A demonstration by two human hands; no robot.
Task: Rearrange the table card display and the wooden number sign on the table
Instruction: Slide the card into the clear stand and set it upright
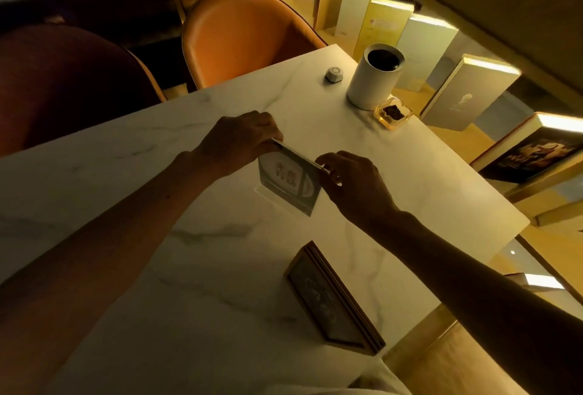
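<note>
Both hands pinch the card display (288,183) by its top corners, left hand (243,139) and right hand (353,183); the sign (334,300) lies nearer, untouched.

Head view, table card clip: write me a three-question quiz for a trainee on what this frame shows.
1. True or false: both hands grip the top edge of the table card display.
2. Which lies nearer the person: A, the wooden number sign, or B, the white cylinder?
3. Fill in: the small glass dish sits right beside the white ____.

Key:
1. True: the left hand pinches one end of the top edge and the right hand the other, while the card stands on the marble table.
2. A.
3. Cylinder.
</note>
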